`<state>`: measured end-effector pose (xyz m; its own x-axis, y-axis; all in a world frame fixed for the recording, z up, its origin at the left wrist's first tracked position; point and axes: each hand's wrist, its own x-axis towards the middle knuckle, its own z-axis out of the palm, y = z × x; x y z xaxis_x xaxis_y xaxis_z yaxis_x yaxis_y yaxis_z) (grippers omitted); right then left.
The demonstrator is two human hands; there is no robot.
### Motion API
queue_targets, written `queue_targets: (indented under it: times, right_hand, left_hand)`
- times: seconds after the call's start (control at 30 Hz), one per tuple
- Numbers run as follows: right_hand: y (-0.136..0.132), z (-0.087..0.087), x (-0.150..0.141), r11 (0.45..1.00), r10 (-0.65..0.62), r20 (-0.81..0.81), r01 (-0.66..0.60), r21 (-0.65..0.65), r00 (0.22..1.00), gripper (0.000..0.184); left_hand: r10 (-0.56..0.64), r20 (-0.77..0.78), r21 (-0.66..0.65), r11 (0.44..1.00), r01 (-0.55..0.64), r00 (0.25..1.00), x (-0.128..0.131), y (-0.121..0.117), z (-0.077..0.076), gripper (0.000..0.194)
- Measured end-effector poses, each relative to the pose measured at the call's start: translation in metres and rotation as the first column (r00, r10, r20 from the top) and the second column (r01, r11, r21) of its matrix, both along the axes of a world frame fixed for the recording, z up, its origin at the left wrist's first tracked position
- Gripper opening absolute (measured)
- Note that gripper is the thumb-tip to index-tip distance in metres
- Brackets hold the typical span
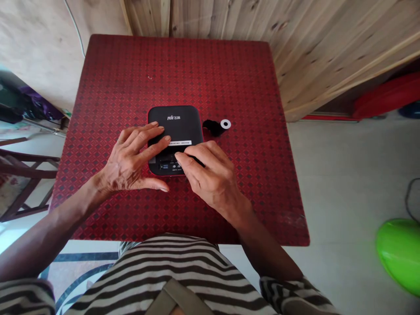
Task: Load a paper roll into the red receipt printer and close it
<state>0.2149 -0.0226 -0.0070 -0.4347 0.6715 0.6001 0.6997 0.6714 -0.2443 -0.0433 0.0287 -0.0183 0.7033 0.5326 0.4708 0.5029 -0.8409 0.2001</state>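
A flat black rounded-rectangular device with white lettering (182, 129) lies mid-table on a red diamond-patterned table (170, 70). Between eight and nine o'clock from it, the left hand (127, 155) spreads, fingertips on it. Toward four, the right hand's (210, 173) thumb and forefinger bunch at its lower part; whether they pinch anything, I cannot tell. A flat white ring (222, 124) sits near three.

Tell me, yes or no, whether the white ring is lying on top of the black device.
No, the white ring sits apart from the black device, to its right.
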Motion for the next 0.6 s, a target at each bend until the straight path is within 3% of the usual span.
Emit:
queue_targets:
  times: [0.2, 0.37, 0.5, 0.6]
  right_hand:
    - [0.001, -0.001, 0.002, 0.999, 0.031, -0.052, -0.032, -0.029, 0.998, 0.018]
    - [0.0, -0.002, 0.007, 0.998, 0.037, -0.148, -0.043, -0.039, 0.988, 0.022]
    - [-0.008, -0.01, 0.016, 0.995, -0.066, -0.329, 0.039, -0.089, 0.942, 0.029]
    - [-0.016, -0.029, 0.022, 0.962, -0.24, -0.508, 0.131, -0.24, 0.828, 0.024]
  left_hand:
    - [0.03, -0.031, -0.036, 0.999, -0.031, 0.999, -0.001, -0.002, 0.0, 0.106]
    - [0.035, -0.051, 0.023, 0.999, -0.034, 0.998, 0.001, -0.005, -0.002, 0.105]
    - [0.081, 0.014, -0.01, 0.997, -0.08, 0.997, 0.007, -0.018, -0.004, 0.091]
    - [0.18, 0.151, -0.025, 0.984, -0.178, 0.972, 0.009, -0.036, -0.008, 0.074]
